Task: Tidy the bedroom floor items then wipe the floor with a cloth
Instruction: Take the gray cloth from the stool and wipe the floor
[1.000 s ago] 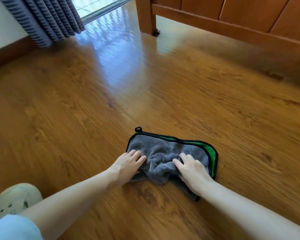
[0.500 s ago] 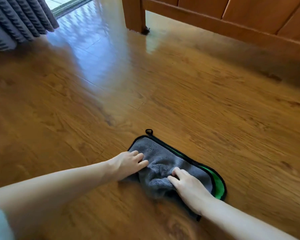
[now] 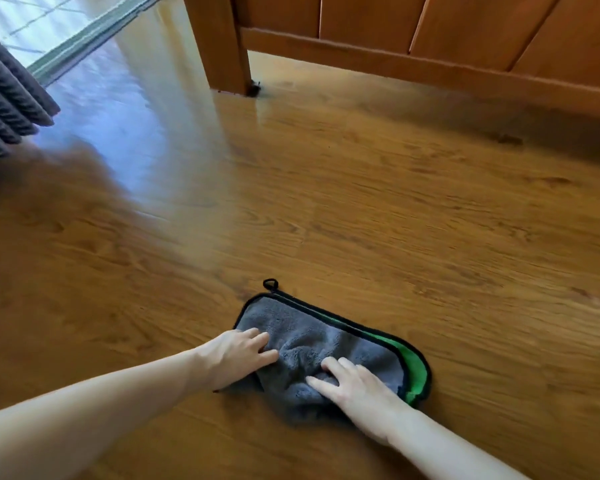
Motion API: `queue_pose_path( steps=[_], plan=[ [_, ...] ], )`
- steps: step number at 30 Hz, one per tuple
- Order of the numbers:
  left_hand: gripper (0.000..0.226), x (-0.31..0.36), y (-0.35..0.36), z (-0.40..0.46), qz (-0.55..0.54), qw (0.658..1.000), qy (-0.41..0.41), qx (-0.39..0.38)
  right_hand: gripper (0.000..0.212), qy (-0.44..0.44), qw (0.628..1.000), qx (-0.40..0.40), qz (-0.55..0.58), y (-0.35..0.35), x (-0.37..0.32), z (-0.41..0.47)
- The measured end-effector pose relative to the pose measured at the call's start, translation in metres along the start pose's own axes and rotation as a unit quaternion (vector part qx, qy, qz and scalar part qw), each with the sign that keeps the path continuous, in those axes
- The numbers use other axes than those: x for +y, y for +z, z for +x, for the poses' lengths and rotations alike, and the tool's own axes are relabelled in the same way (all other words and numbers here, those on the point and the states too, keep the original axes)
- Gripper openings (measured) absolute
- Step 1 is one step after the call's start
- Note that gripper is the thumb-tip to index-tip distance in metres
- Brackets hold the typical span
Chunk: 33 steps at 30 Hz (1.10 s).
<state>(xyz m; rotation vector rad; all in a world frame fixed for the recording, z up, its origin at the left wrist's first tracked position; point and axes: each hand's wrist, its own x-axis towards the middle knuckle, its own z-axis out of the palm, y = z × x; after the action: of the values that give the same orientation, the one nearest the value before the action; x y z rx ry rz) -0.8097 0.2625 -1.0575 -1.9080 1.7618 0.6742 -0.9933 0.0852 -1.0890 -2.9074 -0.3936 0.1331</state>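
A grey cloth (image 3: pixel 312 341) with black trim, a green underside and a small hanging loop lies flat on the wooden floor (image 3: pixel 361 209). My left hand (image 3: pixel 238 355) presses on its left edge with straight fingers. My right hand (image 3: pixel 354 382) presses on its lower right part, fingers spread. The cloth is bunched into folds between the two hands.
A wooden bed frame (image 3: pixel 430 60) runs across the top right, its leg (image 3: pixel 222 46) standing on the floor at top centre. Grey curtains (image 3: pixel 4 98) hang at the far left beside a sliding door track (image 3: pixel 94 32). Glare covers the floor near the door.
Both hands have slid the cloth forward along the floor towards the bed leg. The shoe and knee seen at lower left earlier have left the view.
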Motion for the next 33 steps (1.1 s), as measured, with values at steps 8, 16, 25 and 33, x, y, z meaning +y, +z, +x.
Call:
queue_pose_path(
  steps=[8,16,25,33],
  plan=[
    [0.054,-0.042,0.039,-0.030,0.030,0.992,0.080,0.096,0.041,-0.043,0.996,0.047,-0.068,0.015,-0.053,0.033],
    [0.061,-0.035,0.043,-0.039,0.011,0.980,0.047,0.192,0.046,-0.040,0.992,0.094,-0.069,0.030,-0.080,0.032],
    [0.070,-0.033,0.086,-0.059,-0.074,0.969,-0.093,0.215,0.037,-0.009,0.974,0.219,-0.058,0.053,-0.078,0.060],
    [0.082,-0.081,0.025,0.001,-0.085,0.933,-0.265,0.228,0.030,0.079,0.967,0.238,-0.034,0.016,0.029,0.148]
  ],
)
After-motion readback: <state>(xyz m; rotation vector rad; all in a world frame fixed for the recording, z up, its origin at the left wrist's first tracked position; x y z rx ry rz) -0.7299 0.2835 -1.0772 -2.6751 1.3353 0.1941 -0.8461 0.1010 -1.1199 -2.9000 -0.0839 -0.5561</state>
